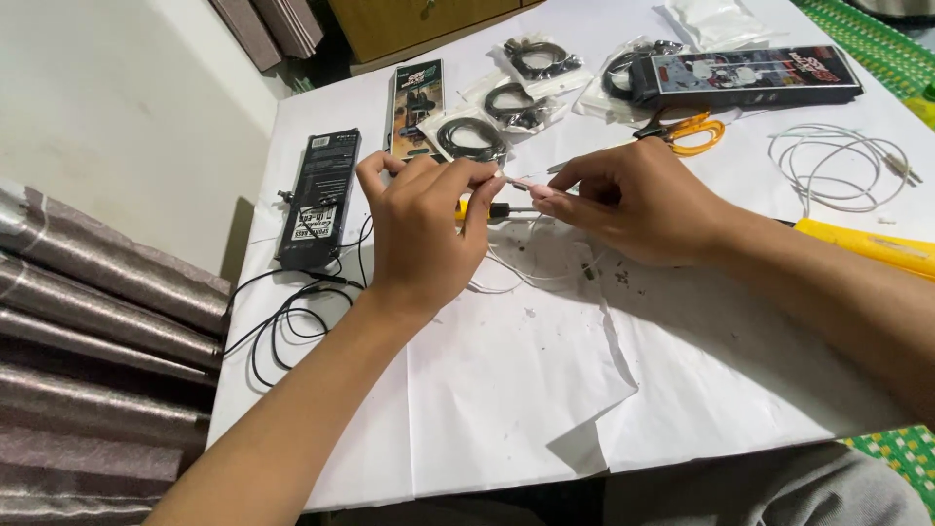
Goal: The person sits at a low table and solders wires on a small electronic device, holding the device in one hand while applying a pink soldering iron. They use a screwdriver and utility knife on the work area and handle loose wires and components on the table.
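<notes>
two hands meet mid-table over white paper sheets (506, 390). left hand (424, 234) has fingertips pinched together on the end of a thin white wire (521, 278), right hand (633, 200) pinches the same bit from the other side, so both are closed on it w/ the tips nearly touching. the rest of the wire loops down onto the paper just below the hands. a small yellow-handled tool (487, 209) lies under/behind the fingers, can't tell if it's touching them.

around: yellow-handled scissors (687, 130) just behind the right hand, a loose white cable coil (838, 166) to the right, bagged black cables (506, 107) at the far side, a long dark box (745, 76) far right, a flat black package (317, 195) on the left, black cable (292, 317) trailing off the left edge.

risks, imo: the wire end is v thin, so pulling w/ both pinches could snap or fray it. small dark specks on the paper near the wire suggest bits shed easily. a slip could also jab a fingertip on the tool, and the black cable hanging off the edge could snag a forearm.
</notes>
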